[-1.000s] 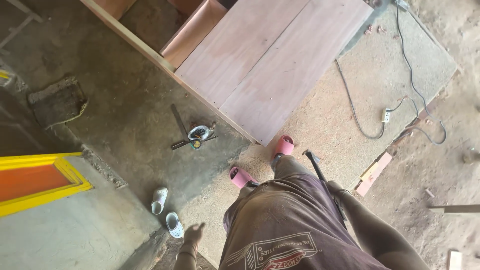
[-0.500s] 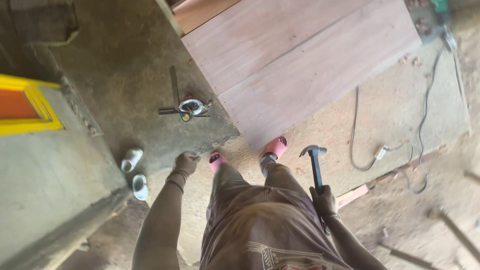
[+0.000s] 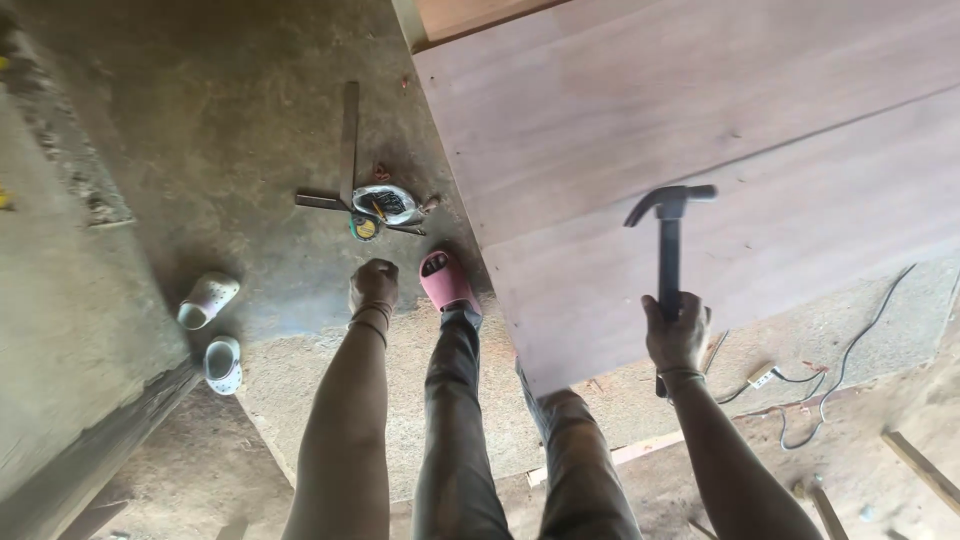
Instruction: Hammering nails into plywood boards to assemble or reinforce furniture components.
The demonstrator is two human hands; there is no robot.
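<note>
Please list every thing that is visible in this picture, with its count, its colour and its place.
hammer: 1, black with a claw head, upright in the right hand, over the panel
panel: 1 large, reddish-brown wood, top right, with a seam across it
square: 1, dark metal, on the floor, upper middle
tin: 1, small, with pencils in it, on the square's crossing
tape: 1, yellow-green, beside the tin
clogs: 2, white, on the floor at left
cable: 1, dark, with a white plug block, lower right
slats: a few, pale wood, bottom right
slipper: 1 seen, pink, on the left foot
left hand: 1, a loose fist, holds nothing
right hand: 1, grips the hammer handle
</note>
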